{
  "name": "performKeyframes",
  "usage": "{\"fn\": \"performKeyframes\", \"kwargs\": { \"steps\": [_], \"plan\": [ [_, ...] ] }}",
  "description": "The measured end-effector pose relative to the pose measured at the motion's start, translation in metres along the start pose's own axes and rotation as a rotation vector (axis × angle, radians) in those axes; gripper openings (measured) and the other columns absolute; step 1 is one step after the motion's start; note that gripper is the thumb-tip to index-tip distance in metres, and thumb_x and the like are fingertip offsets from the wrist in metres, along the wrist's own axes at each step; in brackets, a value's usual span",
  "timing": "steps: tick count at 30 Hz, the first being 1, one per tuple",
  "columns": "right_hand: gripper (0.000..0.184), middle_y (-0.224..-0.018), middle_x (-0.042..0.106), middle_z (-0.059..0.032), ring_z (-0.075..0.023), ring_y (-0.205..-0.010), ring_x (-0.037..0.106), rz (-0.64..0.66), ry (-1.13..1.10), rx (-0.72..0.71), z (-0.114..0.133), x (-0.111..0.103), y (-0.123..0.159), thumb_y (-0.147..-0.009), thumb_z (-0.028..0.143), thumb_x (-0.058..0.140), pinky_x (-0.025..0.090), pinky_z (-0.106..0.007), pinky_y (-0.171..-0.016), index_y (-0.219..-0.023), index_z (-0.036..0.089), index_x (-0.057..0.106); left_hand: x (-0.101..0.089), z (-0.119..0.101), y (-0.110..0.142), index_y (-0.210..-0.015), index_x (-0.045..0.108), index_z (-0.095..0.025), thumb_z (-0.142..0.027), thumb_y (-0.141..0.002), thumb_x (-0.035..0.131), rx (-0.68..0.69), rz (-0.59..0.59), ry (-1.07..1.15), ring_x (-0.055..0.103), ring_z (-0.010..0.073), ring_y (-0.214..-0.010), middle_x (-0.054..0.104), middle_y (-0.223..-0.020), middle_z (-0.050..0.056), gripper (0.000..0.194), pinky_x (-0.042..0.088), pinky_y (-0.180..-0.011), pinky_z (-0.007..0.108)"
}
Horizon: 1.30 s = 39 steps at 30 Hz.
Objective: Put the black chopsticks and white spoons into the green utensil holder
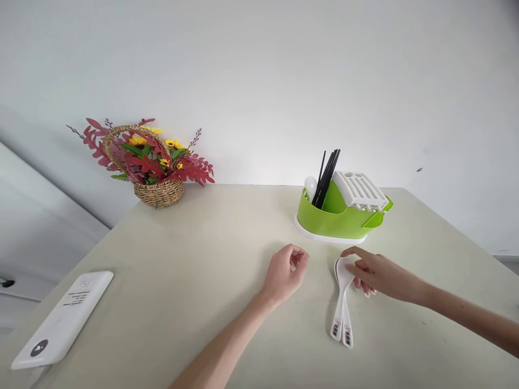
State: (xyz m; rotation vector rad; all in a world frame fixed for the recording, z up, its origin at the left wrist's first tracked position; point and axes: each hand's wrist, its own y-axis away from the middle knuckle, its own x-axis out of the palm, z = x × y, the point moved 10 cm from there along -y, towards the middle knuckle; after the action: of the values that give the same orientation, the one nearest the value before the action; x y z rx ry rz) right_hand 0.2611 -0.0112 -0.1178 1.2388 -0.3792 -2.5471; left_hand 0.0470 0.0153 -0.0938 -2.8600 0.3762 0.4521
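Two white spoons [345,275] lie overlapped on the table, bowls away from me and printed handle ends towards me. My right hand [371,273] comes in from the right, with its thumb and index finger at the upper spoon's bowl, gripping its edge. To the left of the spoons, my left hand [286,273] rests near the tabletop, its fingers curled in with nothing visible in them. Behind both hands stands a green cutlery holder [330,224] with a white slotted cover [360,189] on its right part. Black chopsticks [325,183] and a white spoon [311,186] stand in its left part.
At the back left is a woven basket [160,193] of red leaves and yellow flowers. A white flat device [65,319] with a dark round mark lies along the left edge of the pale table [182,281]. The wall [259,81] rises directly behind the table.
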Motion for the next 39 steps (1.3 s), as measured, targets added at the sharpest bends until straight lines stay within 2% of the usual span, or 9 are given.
{"fn": "performKeyframes", "kwargs": {
  "steps": [9, 14, 17, 20, 23, 26, 30, 34, 39],
  "plan": [
    [0.038, -0.073, 0.073, -0.0014, -0.0196, -0.06, 0.068, 0.071, -0.077, -0.132, 0.022, -0.009, 0.008, -0.105, 0.054, 0.034, 0.057, -0.035, -0.062, -0.125, 0.025, 0.048, -0.001, 0.0, 0.001, -0.089, 0.066, -0.02, -0.036, -0.097, 0.056, -0.001, -0.005, 0.001, 0.065, 0.016, -0.078, 0.075, -0.091, 0.004, 0.02, 0.047, -0.064, 0.026],
    [0.043, -0.077, 0.073, -0.0021, -0.0192, -0.062, 0.068, 0.056, -0.117, -0.185, 0.05, -0.031, 0.017, -0.105, 0.061, 0.037, 0.058, -0.035, -0.064, -0.127, 0.026, 0.049, -0.001, -0.002, 0.0, -0.089, 0.066, -0.02, -0.036, -0.097, 0.056, 0.02, -0.004, -0.01, 0.063, 0.0153, -0.076, 0.074, -0.089, 0.004, 0.02, 0.047, -0.065, 0.026],
    [0.045, -0.081, 0.074, -0.0049, -0.0198, -0.066, 0.069, 0.011, -0.092, -0.245, 0.073, -0.052, 0.023, -0.104, 0.065, 0.037, 0.058, -0.035, -0.065, -0.112, 0.024, 0.057, -0.001, -0.003, 0.0, -0.088, 0.065, -0.02, -0.036, -0.099, 0.055, 0.024, 0.004, -0.013, 0.063, 0.0149, -0.077, 0.074, -0.09, 0.004, 0.022, 0.046, -0.065, 0.025],
    [0.052, -0.083, 0.074, -0.0067, -0.0199, -0.069, 0.069, -0.117, -0.005, -0.301, 0.099, -0.084, 0.029, -0.103, 0.069, 0.036, 0.058, -0.035, -0.069, -0.091, 0.024, 0.059, -0.001, -0.003, 0.0, -0.088, 0.064, -0.02, -0.037, -0.099, 0.055, 0.023, 0.004, -0.01, 0.063, 0.015, -0.077, 0.074, -0.091, 0.004, 0.022, 0.045, -0.064, 0.025],
    [0.054, -0.08, 0.074, -0.0051, -0.0201, -0.069, 0.069, -0.316, 0.104, -0.34, 0.125, -0.122, 0.039, -0.102, 0.071, 0.036, 0.057, -0.034, -0.067, -0.091, 0.025, 0.063, -0.002, -0.003, 0.0, -0.087, 0.064, -0.02, -0.036, -0.098, 0.056, 0.029, 0.002, -0.006, 0.063, 0.0152, -0.076, 0.074, -0.09, 0.004, 0.021, 0.045, -0.064, 0.025],
    [0.047, -0.077, 0.073, -0.0035, -0.0205, -0.067, 0.069, -0.512, 0.124, -0.384, 0.15, -0.156, 0.051, -0.101, 0.068, 0.042, 0.055, -0.034, -0.064, -0.094, 0.027, 0.066, -0.002, -0.003, 0.0, -0.088, 0.065, -0.02, -0.035, -0.098, 0.056, 0.026, -0.004, -0.008, 0.063, 0.0154, -0.076, 0.074, -0.088, 0.004, 0.019, 0.045, -0.064, 0.025],
    [0.03, -0.079, 0.075, -0.0024, -0.0195, -0.066, 0.07, -0.78, 0.16, -0.34, 0.168, -0.19, 0.063, -0.102, 0.051, 0.047, 0.05, -0.032, -0.061, -0.098, 0.027, 0.065, -0.002, -0.004, 0.001, -0.087, 0.064, -0.021, -0.036, -0.098, 0.056, 0.015, -0.005, 0.0, 0.064, 0.0155, -0.077, 0.074, -0.089, 0.003, 0.021, 0.046, -0.063, 0.025],
    [0.019, -0.082, 0.076, -0.0008, -0.0209, -0.073, 0.071, -0.923, 0.296, -0.322, 0.181, -0.204, 0.061, -0.1, 0.039, 0.046, 0.047, -0.035, -0.069, -0.103, 0.027, 0.061, -0.003, -0.004, 0.001, -0.087, 0.064, -0.021, -0.037, -0.098, 0.056, 0.019, -0.004, 0.002, 0.064, 0.0158, -0.077, 0.074, -0.089, 0.004, 0.021, 0.047, -0.064, 0.025],
    [0.034, -0.09, 0.078, -0.0063, -0.0251, -0.07, 0.066, -0.957, 0.539, -0.262, 0.194, -0.202, 0.046, -0.103, 0.042, 0.035, 0.036, -0.036, -0.064, -0.116, 0.027, 0.063, -0.002, -0.001, 0.002, -0.089, 0.065, -0.021, -0.036, -0.098, 0.056, 0.011, 0.0, -0.003, 0.064, 0.0154, -0.077, 0.075, -0.09, 0.003, 0.019, 0.046, -0.065, 0.025]
  ]
}}
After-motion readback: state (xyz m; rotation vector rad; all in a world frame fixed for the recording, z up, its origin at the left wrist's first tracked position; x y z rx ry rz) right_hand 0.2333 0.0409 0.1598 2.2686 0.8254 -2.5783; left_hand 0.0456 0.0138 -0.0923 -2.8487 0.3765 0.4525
